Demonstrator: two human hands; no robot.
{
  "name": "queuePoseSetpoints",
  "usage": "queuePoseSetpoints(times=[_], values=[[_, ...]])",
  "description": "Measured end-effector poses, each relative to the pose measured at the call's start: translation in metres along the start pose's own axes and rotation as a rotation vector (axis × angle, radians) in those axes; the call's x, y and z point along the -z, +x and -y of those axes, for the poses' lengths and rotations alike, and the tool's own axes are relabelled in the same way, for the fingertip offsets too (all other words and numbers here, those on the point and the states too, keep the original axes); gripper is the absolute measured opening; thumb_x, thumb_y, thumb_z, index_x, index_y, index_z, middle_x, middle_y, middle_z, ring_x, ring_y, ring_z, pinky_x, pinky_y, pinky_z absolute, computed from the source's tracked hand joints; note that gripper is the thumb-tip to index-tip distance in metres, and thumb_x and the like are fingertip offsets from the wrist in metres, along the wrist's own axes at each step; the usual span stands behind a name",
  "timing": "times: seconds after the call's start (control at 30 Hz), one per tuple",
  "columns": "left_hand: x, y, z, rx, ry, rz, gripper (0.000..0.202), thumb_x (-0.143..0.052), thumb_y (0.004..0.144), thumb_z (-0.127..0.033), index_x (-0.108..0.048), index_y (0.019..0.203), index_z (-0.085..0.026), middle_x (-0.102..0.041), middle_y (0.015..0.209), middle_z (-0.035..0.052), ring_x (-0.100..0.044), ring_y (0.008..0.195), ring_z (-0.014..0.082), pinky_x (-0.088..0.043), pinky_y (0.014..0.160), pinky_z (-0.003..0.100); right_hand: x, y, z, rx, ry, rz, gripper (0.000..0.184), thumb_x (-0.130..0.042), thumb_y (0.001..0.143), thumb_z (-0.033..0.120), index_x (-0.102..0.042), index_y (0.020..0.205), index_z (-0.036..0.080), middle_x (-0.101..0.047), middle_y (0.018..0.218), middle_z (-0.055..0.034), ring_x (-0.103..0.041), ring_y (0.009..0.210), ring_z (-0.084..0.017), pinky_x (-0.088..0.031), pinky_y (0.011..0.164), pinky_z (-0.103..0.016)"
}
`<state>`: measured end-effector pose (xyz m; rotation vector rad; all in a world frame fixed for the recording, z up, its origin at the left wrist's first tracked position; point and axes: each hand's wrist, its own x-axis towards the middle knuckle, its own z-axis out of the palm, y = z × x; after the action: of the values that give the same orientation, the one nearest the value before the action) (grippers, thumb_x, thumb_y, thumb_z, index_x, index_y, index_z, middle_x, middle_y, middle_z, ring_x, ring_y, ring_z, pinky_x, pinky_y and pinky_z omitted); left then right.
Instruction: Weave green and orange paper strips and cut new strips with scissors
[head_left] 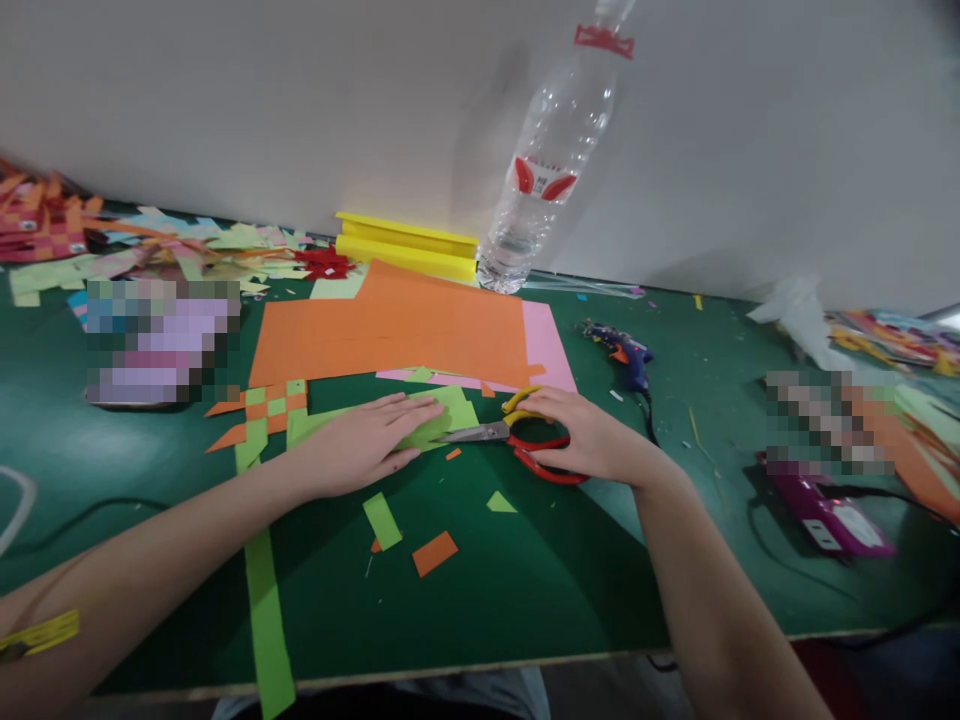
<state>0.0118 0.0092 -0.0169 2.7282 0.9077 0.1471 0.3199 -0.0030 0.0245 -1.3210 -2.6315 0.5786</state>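
Observation:
My left hand lies flat, fingers stretched out, on a piece of green paper. In my right hand is a pair of scissors with red and yellow handles. Its blades look closed and point left, their tip at the green paper's lower edge. Left of my left hand sits a woven orange and green paper piece. A long green strip runs from below it over the table's front edge, partly hidden by my left forearm.
Orange sheets lie behind my hands, over a pink sheet. Behind them stand a plastic bottle and a yellow folded piece. A blue glue gun and a purple power strip are rightward. Scraps lie in front.

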Motion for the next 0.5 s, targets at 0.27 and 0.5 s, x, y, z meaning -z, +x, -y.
queuePoseSetpoints(times=[0.27,0.5], values=[[-0.0016,-0.0006,0.0027,-0.023,0.019,-0.018,0.049,-0.032,0.096,-0.04,-0.024,0.142,-0.026,-0.031,0.149,0.0004,-0.033,0.134,0.0192,-0.024,0.111,0.033,0.001,0.0002,0.0029,0.026,-0.029,-0.097,0.036,-0.061,0.075,0.031,-0.059,0.109,0.022,-0.06,0.116,-0.0088,-0.054,0.11,-0.026,-0.043,0.096,-0.041],[-0.0043,0.0023,-0.0024,-0.03,0.034,-0.042,0.055,-0.029,0.095,-0.045,-0.016,0.145,-0.024,-0.027,0.15,0.0026,-0.022,0.138,0.0194,-0.009,0.115,0.038,0.0011,0.0007,0.0016,0.052,-0.028,-0.12,0.033,-0.062,0.074,0.029,-0.059,0.106,0.022,-0.061,0.115,-0.0077,-0.055,0.109,-0.024,-0.045,0.094,-0.04]])
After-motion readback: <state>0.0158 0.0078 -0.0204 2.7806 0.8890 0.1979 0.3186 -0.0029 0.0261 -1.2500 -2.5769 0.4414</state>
